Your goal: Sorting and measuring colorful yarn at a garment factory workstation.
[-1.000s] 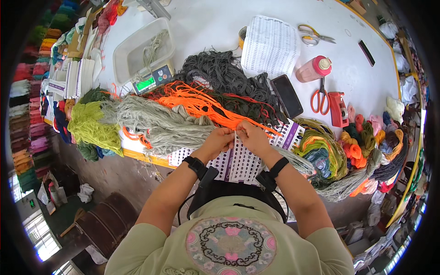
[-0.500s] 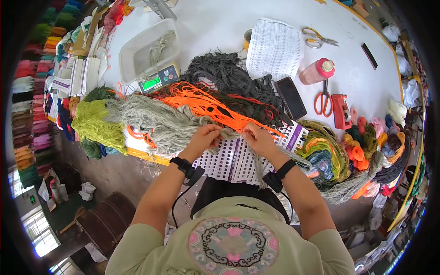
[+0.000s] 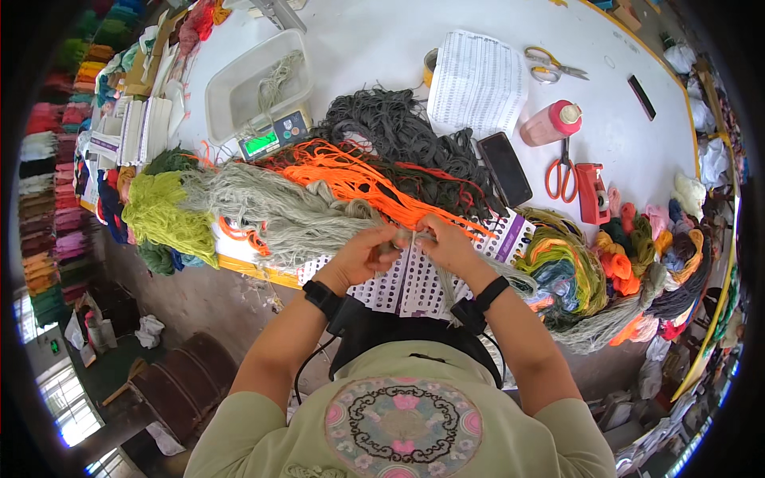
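Observation:
My left hand [image 3: 368,253] and my right hand [image 3: 448,245] meet over white punched cards [image 3: 382,288] with purple stripes. Both hands have their fingers closed on grey-green yarn [image 3: 408,237], whose strands hang below my right hand. A large bundle of loose grey yarn [image 3: 275,209] spreads from my left hand toward the left. Beyond my fingers lies bright orange yarn [image 3: 351,182], partly over dark grey yarn [image 3: 382,119]. The exact grip of the fingertips is partly hidden.
Lime-green yarn [image 3: 163,211] lies at the left edge. A digital scale [image 3: 275,137] holds a clear plastic tub [image 3: 227,88]. To the right are a phone [image 3: 505,170], orange-handled scissors [image 3: 562,177], a pink bottle [image 3: 551,123], a red tape dispenser [image 3: 591,193] and multicoloured skeins [image 3: 570,275].
My left hand has moved slightly right and down, closer to my right hand. The yarn piece stretched between them now shows less. My right hand has barely shifted.

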`<state>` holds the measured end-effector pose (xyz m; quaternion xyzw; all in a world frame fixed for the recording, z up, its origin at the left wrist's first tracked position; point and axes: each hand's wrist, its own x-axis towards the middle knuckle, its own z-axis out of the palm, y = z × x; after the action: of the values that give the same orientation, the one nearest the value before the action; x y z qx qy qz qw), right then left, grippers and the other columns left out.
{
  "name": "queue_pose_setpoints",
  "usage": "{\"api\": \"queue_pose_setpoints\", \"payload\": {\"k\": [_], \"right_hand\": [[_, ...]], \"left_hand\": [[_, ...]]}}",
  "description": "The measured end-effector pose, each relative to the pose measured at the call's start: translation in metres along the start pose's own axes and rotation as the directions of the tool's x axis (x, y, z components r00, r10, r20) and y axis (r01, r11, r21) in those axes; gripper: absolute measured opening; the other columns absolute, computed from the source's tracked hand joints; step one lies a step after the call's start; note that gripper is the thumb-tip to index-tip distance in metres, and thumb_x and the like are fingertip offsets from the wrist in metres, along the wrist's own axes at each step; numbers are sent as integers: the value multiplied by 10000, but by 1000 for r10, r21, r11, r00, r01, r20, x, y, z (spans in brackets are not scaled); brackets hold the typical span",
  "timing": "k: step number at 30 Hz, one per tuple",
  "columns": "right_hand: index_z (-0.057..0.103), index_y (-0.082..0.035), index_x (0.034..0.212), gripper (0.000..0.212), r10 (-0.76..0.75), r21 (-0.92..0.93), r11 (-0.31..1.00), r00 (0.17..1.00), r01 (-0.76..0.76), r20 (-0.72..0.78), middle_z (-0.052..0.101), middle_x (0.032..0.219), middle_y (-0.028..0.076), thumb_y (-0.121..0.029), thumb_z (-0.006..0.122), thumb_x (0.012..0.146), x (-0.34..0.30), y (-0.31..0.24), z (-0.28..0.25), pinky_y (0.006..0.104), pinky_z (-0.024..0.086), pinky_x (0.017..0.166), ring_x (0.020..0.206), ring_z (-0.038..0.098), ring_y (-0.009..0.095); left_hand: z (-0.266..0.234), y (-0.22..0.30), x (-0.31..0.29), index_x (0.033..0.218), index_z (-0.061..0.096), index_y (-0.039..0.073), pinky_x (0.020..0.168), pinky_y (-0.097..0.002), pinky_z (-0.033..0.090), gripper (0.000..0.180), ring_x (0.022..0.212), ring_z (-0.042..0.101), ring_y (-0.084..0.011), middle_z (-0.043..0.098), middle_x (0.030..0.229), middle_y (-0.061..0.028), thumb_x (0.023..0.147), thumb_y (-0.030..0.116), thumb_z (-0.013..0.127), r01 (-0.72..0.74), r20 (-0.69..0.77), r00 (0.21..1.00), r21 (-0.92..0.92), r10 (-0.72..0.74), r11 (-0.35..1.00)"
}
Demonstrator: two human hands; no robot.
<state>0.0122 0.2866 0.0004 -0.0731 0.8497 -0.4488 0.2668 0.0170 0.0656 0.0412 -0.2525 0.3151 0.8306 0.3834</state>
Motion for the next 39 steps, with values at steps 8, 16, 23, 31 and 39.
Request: {"api": "queue_pose_setpoints", "payload": {"k": [8,16,23,31,39], "right_hand": [[639,-120,1113,322,56,170,983,994,-71,91,693,961,133,-226,641,809,-3,1,1,368,509,781,894,670,302],[613,-184,1127,351,67,-157,986,997,-62,27,690,861,109,-434,557,887,-5,-4,4,415,513,721,816,668,315],[580,-215,1106,355,67,-114,992,997,-62,42,677,784,80,-499,434,953,-2,-6,2,438,501,673,771,666,308],[585,-233,1090,395,79,-107,991,996,-74,46,672,759,47,-553,398,954,-3,0,3,426,496,663,751,670,282],[592,-216,1051,340,9,-176,984,1000,-7,6,658,749,62,-513,492,922,-9,-14,6,438,491,621,711,661,309]], "left_hand": [[12,-22,27,1245,566,78,394,-188,396,343,555,617,-87,698,869,-48,947,73,396,27,-18,1000,907,-24,419],[1,7,38,1212,550,48,401,-166,410,258,677,661,-103,686,1021,-108,970,70,463,268,-21,942,650,-336,711],[-36,26,-30,1123,547,37,404,-122,364,215,728,654,-86,632,1178,-158,981,199,538,34,145,989,10,-35,999],[-68,131,-117,998,551,67,391,-182,340,128,581,433,-51,528,818,6,990,192,525,-538,-185,839,-431,512,725],[-35,35,-45,1057,673,104,508,-214,412,167,629,526,-50,647,821,19,899,102,622,-312,-282,636,757,718,574]]}}
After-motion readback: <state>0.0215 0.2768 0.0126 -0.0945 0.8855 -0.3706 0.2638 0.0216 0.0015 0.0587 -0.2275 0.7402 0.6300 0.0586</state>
